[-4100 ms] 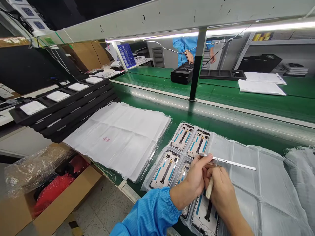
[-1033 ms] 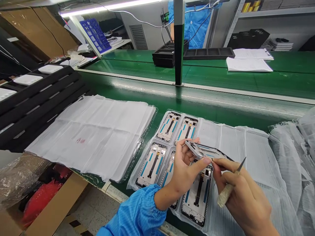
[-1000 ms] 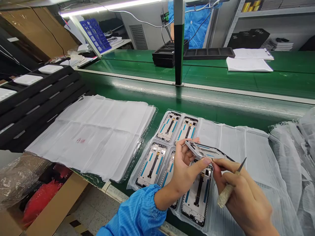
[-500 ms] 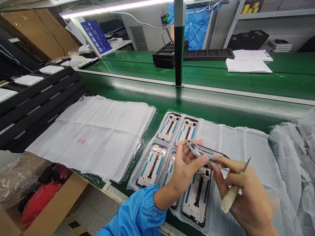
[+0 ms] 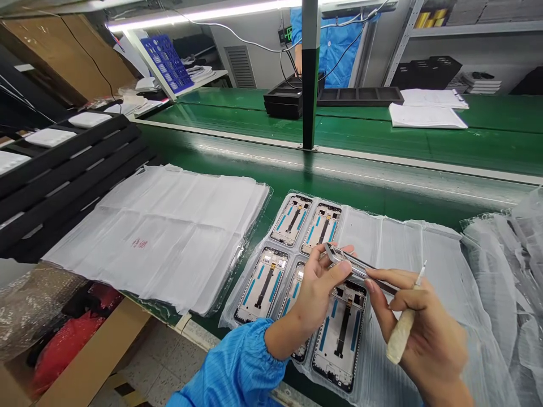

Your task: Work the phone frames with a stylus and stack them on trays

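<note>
My left hand (image 5: 316, 297) is closed on a phone display frame (image 5: 350, 265), pinching it between thumb and fingers just above the tray. My right hand (image 5: 430, 345) curls around a craft knife (image 5: 401, 333) with a wrapped handle, its thin blade pointing up and away from the frame. My right fingertips (image 5: 375, 286) sit right at the frame's lower edge. The frame's long axis runs across in front of me, sloping from my left fingers down toward my right hand, and it is tilted nearly edge-on. Below and left of my hands, more display frames (image 5: 261, 285) lie in a clear plastic tray (image 5: 384, 240) on the green bench (image 5: 382, 192). The blade could slip and scratch the frame or nick my left thumb. A loose pinch could drop the frame onto the panels below.
</note>
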The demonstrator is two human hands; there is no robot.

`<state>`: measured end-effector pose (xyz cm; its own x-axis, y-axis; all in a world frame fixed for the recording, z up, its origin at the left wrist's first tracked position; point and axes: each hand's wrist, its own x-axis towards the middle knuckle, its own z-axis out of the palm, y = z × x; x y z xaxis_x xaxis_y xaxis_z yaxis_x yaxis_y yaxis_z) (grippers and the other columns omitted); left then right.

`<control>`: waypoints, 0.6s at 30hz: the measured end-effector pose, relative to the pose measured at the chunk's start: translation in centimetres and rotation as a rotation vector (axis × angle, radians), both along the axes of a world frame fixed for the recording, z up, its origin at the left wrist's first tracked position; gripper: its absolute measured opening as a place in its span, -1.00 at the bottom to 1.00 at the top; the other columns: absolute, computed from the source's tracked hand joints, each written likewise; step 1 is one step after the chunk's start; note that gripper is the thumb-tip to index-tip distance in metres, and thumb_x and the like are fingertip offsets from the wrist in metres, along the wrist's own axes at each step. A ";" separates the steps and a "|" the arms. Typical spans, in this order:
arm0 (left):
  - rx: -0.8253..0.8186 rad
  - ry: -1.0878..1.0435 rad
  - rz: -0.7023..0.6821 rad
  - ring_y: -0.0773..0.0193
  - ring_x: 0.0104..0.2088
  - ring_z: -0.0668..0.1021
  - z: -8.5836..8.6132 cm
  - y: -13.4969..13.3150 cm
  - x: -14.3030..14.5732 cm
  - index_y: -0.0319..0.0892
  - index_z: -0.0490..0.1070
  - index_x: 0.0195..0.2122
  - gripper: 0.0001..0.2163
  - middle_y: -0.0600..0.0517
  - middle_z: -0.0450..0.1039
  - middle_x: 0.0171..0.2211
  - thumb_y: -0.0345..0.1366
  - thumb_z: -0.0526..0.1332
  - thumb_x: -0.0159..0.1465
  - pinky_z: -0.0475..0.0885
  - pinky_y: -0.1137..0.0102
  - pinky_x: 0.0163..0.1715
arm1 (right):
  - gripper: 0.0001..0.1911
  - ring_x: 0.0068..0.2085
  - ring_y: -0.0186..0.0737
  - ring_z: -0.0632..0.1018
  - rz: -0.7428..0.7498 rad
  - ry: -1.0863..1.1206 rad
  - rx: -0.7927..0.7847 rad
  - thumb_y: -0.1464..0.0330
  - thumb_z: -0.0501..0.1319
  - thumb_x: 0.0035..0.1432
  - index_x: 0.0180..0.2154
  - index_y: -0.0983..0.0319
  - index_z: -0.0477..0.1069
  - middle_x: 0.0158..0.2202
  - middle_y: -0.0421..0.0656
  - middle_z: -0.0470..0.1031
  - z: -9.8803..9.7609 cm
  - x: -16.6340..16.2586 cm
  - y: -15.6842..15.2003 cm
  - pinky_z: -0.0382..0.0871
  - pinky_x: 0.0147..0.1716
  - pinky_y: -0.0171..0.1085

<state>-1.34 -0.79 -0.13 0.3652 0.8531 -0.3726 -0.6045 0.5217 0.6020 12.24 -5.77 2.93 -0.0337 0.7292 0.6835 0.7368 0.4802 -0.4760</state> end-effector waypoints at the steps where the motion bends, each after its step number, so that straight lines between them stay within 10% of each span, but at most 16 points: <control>1: 0.001 0.000 -0.003 0.11 0.03 0.60 0.0 0.0 0.0 -0.26 0.26 0.07 -0.20 -0.28 0.49 0.17 0.01 0.62 -0.04 0.47 0.25 0.09 | -0.69 -0.18 -0.34 0.57 -0.003 -0.005 0.005 0.56 0.29 0.44 -0.29 0.24 0.20 -0.12 -0.14 0.55 0.0 0.0 0.1 0.47 -0.22 -0.36; 18: 0.063 0.015 -0.021 0.14 0.05 0.57 -0.5 -0.1 0.0 -0.22 0.26 0.10 -0.26 -0.23 0.47 0.19 -0.01 0.58 0.04 0.44 0.24 0.11 | -0.71 -0.16 -0.39 0.59 0.020 0.076 -0.023 0.58 0.30 0.41 -0.27 0.26 0.22 -0.12 -0.15 0.54 0.0 0.0 -0.3 0.45 -0.16 -0.40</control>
<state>-1.35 -0.87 -0.58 0.3781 0.8673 -0.3239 -0.5847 0.4950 0.6428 12.24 -6.04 2.91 0.0032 0.7447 0.6674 0.6884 0.4824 -0.5417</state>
